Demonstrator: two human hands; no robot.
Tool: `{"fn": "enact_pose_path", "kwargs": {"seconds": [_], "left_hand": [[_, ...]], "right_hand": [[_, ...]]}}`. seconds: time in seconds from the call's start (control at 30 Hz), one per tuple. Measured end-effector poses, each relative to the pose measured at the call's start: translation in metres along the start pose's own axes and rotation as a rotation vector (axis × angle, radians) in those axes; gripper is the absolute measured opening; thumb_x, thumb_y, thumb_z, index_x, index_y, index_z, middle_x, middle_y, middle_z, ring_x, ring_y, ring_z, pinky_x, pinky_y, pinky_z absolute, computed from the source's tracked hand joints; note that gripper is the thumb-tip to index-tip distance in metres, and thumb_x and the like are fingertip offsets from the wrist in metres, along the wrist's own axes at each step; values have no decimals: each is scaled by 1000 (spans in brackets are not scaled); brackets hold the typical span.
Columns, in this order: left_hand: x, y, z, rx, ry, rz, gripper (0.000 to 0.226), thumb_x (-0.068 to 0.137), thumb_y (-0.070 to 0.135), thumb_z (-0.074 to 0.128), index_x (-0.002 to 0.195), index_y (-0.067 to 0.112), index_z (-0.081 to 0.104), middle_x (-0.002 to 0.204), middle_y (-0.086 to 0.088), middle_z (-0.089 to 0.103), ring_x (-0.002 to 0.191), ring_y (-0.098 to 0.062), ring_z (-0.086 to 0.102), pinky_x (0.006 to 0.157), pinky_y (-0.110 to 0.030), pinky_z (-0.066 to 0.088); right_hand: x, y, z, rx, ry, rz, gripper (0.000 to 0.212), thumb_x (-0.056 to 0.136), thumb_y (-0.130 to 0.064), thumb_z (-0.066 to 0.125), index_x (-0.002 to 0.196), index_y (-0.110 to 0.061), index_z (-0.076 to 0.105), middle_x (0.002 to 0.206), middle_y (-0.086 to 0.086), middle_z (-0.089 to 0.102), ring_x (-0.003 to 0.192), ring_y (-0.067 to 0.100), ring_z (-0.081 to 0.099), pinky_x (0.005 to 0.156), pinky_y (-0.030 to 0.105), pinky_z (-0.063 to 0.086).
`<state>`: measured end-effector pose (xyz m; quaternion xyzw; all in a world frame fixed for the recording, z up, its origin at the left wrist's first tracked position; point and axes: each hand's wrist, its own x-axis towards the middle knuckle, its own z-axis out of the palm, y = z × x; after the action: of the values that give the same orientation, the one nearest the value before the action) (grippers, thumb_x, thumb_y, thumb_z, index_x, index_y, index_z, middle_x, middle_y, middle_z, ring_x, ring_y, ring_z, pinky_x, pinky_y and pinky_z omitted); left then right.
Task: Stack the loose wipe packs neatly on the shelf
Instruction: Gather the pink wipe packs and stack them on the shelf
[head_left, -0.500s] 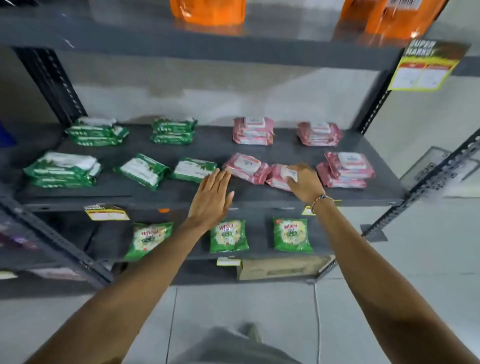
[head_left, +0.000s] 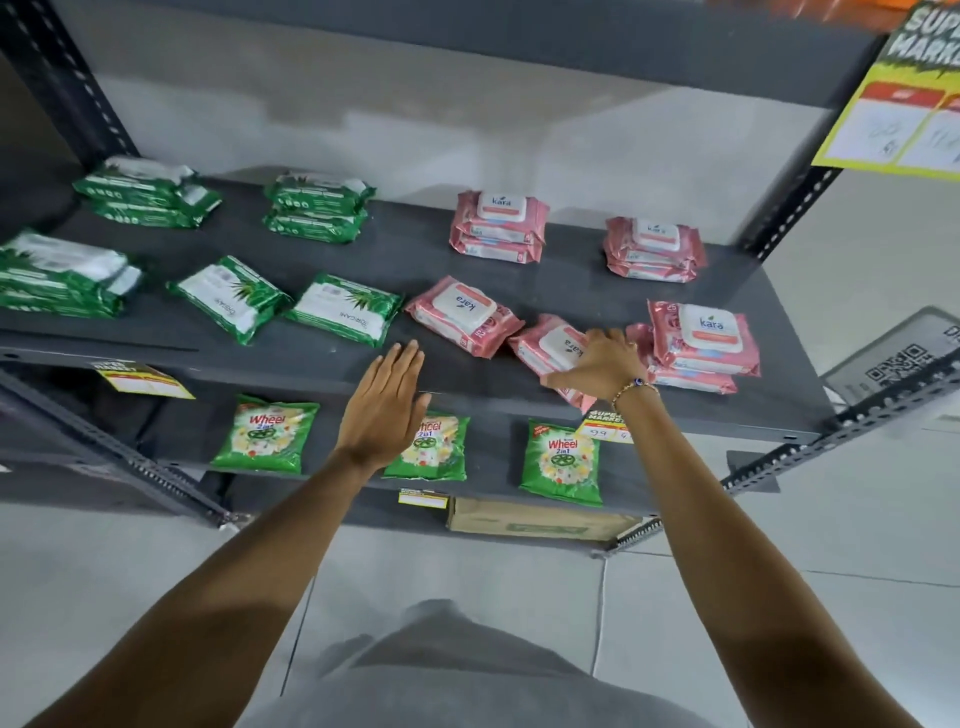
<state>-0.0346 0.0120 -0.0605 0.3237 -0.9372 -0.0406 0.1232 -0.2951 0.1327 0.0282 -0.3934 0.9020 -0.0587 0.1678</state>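
A dark grey shelf (head_left: 322, 358) holds green wipe packs on the left and pink ones on the right. Two loose green packs (head_left: 231, 296) (head_left: 345, 309) lie askew near the front. A loose pink pack (head_left: 462, 314) lies tilted at the middle. My right hand (head_left: 602, 366) grips another loose pink pack (head_left: 545, 351) at the shelf's front edge, beside a pink stack (head_left: 701, 343). My left hand (head_left: 387, 402) hovers flat and open in front of the shelf edge, holding nothing. Neat stacks sit at the back, green (head_left: 317, 208) and pink (head_left: 498, 226).
Green detergent pouches (head_left: 265, 434) lie on the lower shelf, with a cardboard box (head_left: 540, 522) below. Perforated steel uprights (head_left: 67, 83) frame the rack. A yellow supermarket sign (head_left: 904, 98) hangs at upper right. More stacks sit at far left (head_left: 62, 275) and back right (head_left: 652, 249).
My right hand has drawn the pink pack slightly toward the shelf's front edge. My left hand has dropped a little lower in front of the shelf. The view has moved closer.
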Motion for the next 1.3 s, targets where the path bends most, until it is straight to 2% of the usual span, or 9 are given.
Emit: {"fn": "enact_pose_path", "kwargs": {"seconds": [0.07, 0.2, 0.4, 0.53, 0.77, 0.9, 1.03, 1.17, 1.3], "left_hand": [[1, 0, 0, 21, 3, -1, 57, 97, 33, 33, 140, -2, 44, 147, -19, 45, 138, -35, 39, 113, -46, 28], [1, -4, 6, 58, 5, 17, 53, 96, 32, 35, 135, 0, 50, 141, -17, 53, 131, -34, 47, 109, -45, 31], [-7, -17, 16, 61, 92, 20, 50, 95, 28, 35, 134, 1, 49, 137, -17, 55, 128, -33, 50, 110, -41, 23], [-9, -16, 22, 11, 128, -48, 51, 96, 29, 34, 137, 1, 46, 141, -17, 52, 132, -32, 45, 112, -40, 20], [-5, -22, 33, 79, 234, -2, 51, 103, 35, 18, 133, 3, 45, 134, -17, 58, 123, -35, 55, 106, -44, 29], [-6, -22, 40, 74, 275, 9, 51, 102, 34, 20, 132, 3, 48, 132, -16, 60, 122, -35, 56, 104, -43, 31], [6, -5, 18, -75, 333, -120, 42, 97, 30, 35, 116, 5, 63, 117, -13, 66, 105, -33, 60, 89, -41, 37], [47, 47, -24, -421, 172, -433, 62, 98, 46, 17, 113, 5, 60, 114, -15, 64, 104, -32, 55, 86, -41, 41], [100, 68, -54, -837, -162, -691, 77, 98, 57, 15, 132, -3, 50, 133, -25, 54, 122, -36, 49, 103, -42, 39]], "right_hand": [[-4, -2, -1, 69, 38, 117, 81, 55, -55, 75, 117, -7, 56, 123, 14, 58, 114, 33, 54, 91, 39, 50], [-9, -14, -1, 177, 125, 210, 86, 55, -54, 75, 120, -2, 53, 121, 14, 60, 110, 35, 58, 84, 39, 51], [-8, -61, -17, 262, 327, 8, 76, 64, -53, 73, 114, -2, 48, 117, 15, 54, 108, 35, 55, 78, 36, 43], [2, -86, -16, 276, 275, -140, 71, 62, -51, 75, 114, -8, 49, 116, 10, 55, 105, 30, 56, 74, 33, 44], [15, -123, -1, 174, 201, -255, 73, 65, -49, 73, 122, -12, 47, 123, 8, 53, 111, 30, 54, 86, 42, 51], [23, -127, 1, 67, 103, -247, 80, 67, -57, 69, 127, -12, 42, 129, 10, 48, 118, 32, 49, 97, 50, 44], [36, -115, -13, 291, -63, -191, 80, 64, -74, 59, 121, -19, 51, 119, 3, 58, 104, 21, 58, 90, 41, 51], [48, -97, -23, 516, -367, -98, 77, 59, -75, 63, 109, -17, 67, 100, 2, 76, 92, 18, 71, 95, 36, 51], [38, -88, -24, 532, -355, -34, 64, 75, -67, 58, 104, -12, 69, 94, 5, 73, 92, 22, 69, 79, 29, 55]]}}
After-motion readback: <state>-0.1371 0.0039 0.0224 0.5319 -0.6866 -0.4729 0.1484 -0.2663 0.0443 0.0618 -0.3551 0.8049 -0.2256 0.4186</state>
